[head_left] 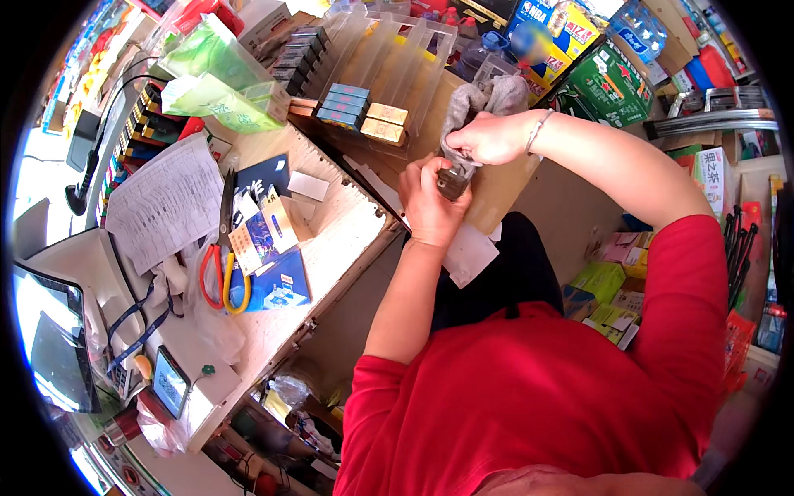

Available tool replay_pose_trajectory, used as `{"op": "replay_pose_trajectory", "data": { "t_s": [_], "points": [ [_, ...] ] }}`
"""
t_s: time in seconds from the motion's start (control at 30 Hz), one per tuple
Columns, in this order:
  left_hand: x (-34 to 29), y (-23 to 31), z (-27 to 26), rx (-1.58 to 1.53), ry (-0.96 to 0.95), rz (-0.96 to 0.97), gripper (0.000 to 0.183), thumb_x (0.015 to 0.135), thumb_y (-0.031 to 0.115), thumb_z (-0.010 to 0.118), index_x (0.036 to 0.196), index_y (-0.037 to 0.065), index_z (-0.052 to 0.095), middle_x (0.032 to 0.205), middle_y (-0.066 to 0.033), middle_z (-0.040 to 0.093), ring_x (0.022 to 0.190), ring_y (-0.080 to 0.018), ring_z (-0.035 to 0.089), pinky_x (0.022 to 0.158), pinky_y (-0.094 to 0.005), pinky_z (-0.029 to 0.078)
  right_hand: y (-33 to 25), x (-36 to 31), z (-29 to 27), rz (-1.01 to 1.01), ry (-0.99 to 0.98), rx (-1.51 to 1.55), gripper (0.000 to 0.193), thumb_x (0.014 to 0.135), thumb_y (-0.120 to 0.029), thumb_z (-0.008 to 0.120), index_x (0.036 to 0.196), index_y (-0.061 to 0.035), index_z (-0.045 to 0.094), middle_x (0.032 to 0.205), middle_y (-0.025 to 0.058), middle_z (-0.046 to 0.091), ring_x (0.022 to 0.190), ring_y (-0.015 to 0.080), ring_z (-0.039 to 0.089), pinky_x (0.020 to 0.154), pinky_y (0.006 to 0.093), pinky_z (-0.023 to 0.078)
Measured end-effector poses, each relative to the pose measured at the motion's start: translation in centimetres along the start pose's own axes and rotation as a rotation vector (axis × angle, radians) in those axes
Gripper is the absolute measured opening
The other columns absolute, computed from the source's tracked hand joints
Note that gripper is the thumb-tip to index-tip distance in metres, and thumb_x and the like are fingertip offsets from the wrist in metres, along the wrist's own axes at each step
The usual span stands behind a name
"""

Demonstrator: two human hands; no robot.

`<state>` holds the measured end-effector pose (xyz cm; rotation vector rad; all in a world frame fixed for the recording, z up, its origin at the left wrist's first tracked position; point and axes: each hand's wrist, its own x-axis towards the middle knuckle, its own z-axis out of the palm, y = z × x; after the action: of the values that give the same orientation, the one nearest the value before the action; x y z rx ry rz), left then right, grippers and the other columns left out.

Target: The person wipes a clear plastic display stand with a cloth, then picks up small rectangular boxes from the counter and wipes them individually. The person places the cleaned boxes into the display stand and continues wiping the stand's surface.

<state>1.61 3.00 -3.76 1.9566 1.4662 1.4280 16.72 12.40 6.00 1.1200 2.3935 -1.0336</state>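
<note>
Both hands are close together and busy. The left hand (432, 202) has its fingers wrapped round a small dark thing (452, 183), and the right hand (488, 139) pinches a grey cloth (506, 95) right up by it. I cannot tell just what the dark thing is. It sits in the left hand, above a brown top (511, 182). The step looks like wiping, so the next move calls for a firm left hold and a gentle rub. Counting now: one dark thing and one cloth. On the white desk (343, 219) lie one pair of scissors (226, 227) and one phone (170, 382). Three small blue boxes (344, 105) and two gold boxes (385, 124) show; more may hide under them.
</note>
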Motion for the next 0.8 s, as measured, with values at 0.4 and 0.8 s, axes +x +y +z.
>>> {"op": "replay_pose_trajectory", "data": {
  "t_s": [0.4,0.8],
  "points": [
    [0.2,0.4,-0.5,-0.007,-0.050,-0.040,0.054,0.060,0.013,0.081,0.104,0.012,0.049,0.101,-0.0106,0.053,0.097,-0.0340,0.051,0.085,-0.0432,0.043,9.6,-2.3,-3.7,0.175,0.192,-0.996,0.017,0.075,-0.011,0.060,0.091,-0.0146,0.064,0.093,-0.0005,0.066,0.091,0.0167,0.064,0.085,0.0361,0.037],
    [0.0,0.3,-0.4,0.012,-0.027,-0.025,0.056,0.058,0.013,0.081,0.104,0.012,0.049,0.099,-0.0115,0.052,0.096,-0.0344,0.051,0.085,-0.0439,0.043,0.7,-1.8,1.1,0.005,0.157,-0.640,0.036,0.061,-0.015,0.064,0.097,-0.0127,0.062,0.095,0.0032,0.061,0.098,0.0209,0.060,0.086,0.0379,0.037]
  ]
}}
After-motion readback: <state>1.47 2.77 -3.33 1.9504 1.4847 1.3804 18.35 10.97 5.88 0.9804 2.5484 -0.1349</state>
